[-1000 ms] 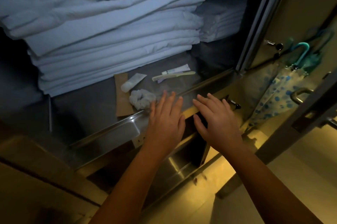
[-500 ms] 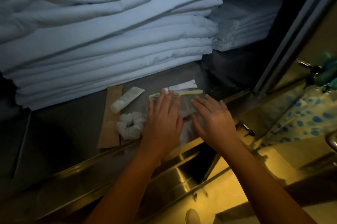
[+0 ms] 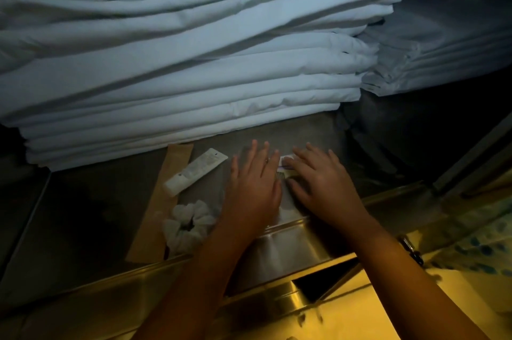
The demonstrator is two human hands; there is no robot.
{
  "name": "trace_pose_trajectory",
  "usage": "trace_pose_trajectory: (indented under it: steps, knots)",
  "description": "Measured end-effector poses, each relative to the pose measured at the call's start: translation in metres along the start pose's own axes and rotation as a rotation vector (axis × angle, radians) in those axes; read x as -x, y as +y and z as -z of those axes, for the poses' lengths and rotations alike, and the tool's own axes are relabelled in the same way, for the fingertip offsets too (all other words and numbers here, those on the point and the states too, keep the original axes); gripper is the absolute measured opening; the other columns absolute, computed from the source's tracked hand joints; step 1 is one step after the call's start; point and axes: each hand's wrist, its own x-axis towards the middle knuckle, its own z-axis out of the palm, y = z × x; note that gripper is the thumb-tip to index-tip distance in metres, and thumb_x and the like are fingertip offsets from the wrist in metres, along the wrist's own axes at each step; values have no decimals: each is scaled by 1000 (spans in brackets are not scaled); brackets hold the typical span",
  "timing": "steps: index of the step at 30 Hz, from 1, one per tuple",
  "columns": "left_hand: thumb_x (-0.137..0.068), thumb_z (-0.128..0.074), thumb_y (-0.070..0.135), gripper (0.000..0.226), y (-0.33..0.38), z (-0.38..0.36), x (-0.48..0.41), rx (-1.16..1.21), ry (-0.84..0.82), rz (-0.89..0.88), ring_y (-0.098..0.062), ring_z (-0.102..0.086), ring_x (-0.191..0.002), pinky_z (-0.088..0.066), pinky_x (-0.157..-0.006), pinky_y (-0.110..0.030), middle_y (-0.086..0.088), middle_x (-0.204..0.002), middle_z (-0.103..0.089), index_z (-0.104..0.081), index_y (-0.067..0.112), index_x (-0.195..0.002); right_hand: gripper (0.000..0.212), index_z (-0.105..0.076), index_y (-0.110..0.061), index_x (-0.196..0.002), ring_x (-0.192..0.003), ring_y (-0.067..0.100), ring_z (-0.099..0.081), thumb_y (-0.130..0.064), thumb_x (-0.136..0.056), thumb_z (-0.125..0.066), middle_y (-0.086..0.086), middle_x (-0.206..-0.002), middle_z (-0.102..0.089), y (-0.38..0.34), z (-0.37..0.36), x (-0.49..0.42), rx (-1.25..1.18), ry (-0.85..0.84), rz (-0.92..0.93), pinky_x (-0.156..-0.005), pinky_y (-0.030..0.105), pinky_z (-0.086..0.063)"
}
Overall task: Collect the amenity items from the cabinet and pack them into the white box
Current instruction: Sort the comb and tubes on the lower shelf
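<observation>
Several amenity items lie along the front of the cabinet shelf (image 3: pixel 97 201), below a tall stack of folded white linens (image 3: pixel 194 62). Farthest left is a long brown paper sleeve (image 3: pixel 163 201), lying flat and reaching toward the shelf's metal front rim (image 3: pixel 291 242). A white tube (image 3: pixel 195 172) lies slantwise just right of it, its cap end overlapping the sleeve's edge. Nearer the rim, a white ruffled scrunchie (image 3: pixel 189 224) rests partly on the sleeve, just beside the left wrist.

The left hand (image 3: pixel 253 187) is palm down over the shelf, fingers straight and spread, holding nothing. The tube's crimped end is near its little finger but apart from it. Between the hands a pale comb (image 3: pixel 285 174) shows its toothed end, with a small white sachet (image 3: pixel 286 161) just behind it. The rest of both is hidden under the right hand (image 3: pixel 324 187). That hand is also flat, fingers extended over comb and sachet, gripping neither. Whether it presses on them I cannot tell.

Far right, a lower second pile of linens (image 3: pixel 443 48) sits on the shelf, and blue-dotted fabric (image 3: pixel 484 242) shows at the edge.
</observation>
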Motion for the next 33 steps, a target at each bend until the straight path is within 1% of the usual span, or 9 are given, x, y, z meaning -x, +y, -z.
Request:
trace_pose_trajectory:
  steps: [4, 7, 9, 12, 15, 20, 22, 29, 33]
  knots:
    - [-94, -45, 22, 50, -8, -6, -3, 8, -38, 65, -26, -9, -142, -3, -111, -47, -12, -151, -24, -34, 9, -141, 30, -70, -12, -98, -111, 36, -56, -15, -69, -78, 17, -115, -63, 5, -8, -10, 12, 14, 95, -91, 56, -40]
    - [-88, -49, 19, 47, -8, -3, -5, -5, -36, 75, -35, -27, -136, -17, -106, -57, -19, -142, -40, -46, 4, -132, 25, -71, -11, -93, -111, 37, -56, -13, -70, -78, 17, -115, -63, 7, -10, -14, -12, 14, 127, -90, 57, -40]
    - [-83, -48, 20, 44, -6, -2, -6, -33, -4, 53, -41, -44, -124, -30, -95, -64, -23, -129, -53, -57, -1, -120, 18, -72, -8, -88, -109, 37, -58, -11, -71, -76, 17, -113, -64, 8, -10, -16, -26, 37, 153, -89, 56, -41]
    - [-81, -36, 25, 50, -6, -2, -7, -56, 21, 50, -43, -49, -118, -33, -89, -66, -23, -123, -57, -60, -1, -117, 14, -72, -5, -80, -102, 36, -62, -6, -67, -78, 17, -106, -67, 8, -10, -19, -25, 91, 210, -84, 51, -46]
    - [-82, -35, 25, 50, -8, -3, -6, -50, 8, 53, -42, -49, -119, -33, -90, -66, -22, -124, -57, -60, 0, -118, 12, -71, -3, -75, -96, 34, -65, -2, -66, -78, 16, -101, -69, 6, -12, -22, -19, 113, 228, -80, 45, -50]
    - [-81, -36, 25, 50, -11, 0, -6, -56, 24, 49, -42, -49, -119, -32, -90, -66, -22, -125, -57, -60, 0, -117, 12, -69, 1, -75, -86, 32, -68, 4, -64, -75, 17, -94, -70, 3, -15, -26, -60, 129, 225, -70, 36, -55]
    - [-81, -37, 24, 50, -12, 2, -5, -54, 37, 51, -42, -48, -119, -31, -91, -65, -22, -125, -56, -59, -1, -118, 15, -69, 1, -76, -78, 29, -68, 4, -63, -75, 17, -91, -70, 1, -15, -26, -61, 131, 203, -65, 32, -54]
    - [-81, -36, 22, 50, -14, 8, -1, -44, 59, 54, -42, -45, -122, -25, -95, -63, -22, -127, -55, -58, -2, -118, 26, -67, 5, -91, -67, 31, -66, 5, -65, -74, 18, -79, -68, -3, -14, -24, -53, 129, 128, -54, 32, -53]
    - [-81, -36, 21, 49, -11, 8, -1, -37, 70, 39, -42, -46, -121, -27, -94, -63, -23, -126, -55, -59, -2, -117, 30, -67, 4, -89, -59, 29, -63, 4, -61, -77, 16, -72, -66, 6, -9, -21, 3, 191, 123, -50, 29, -49]
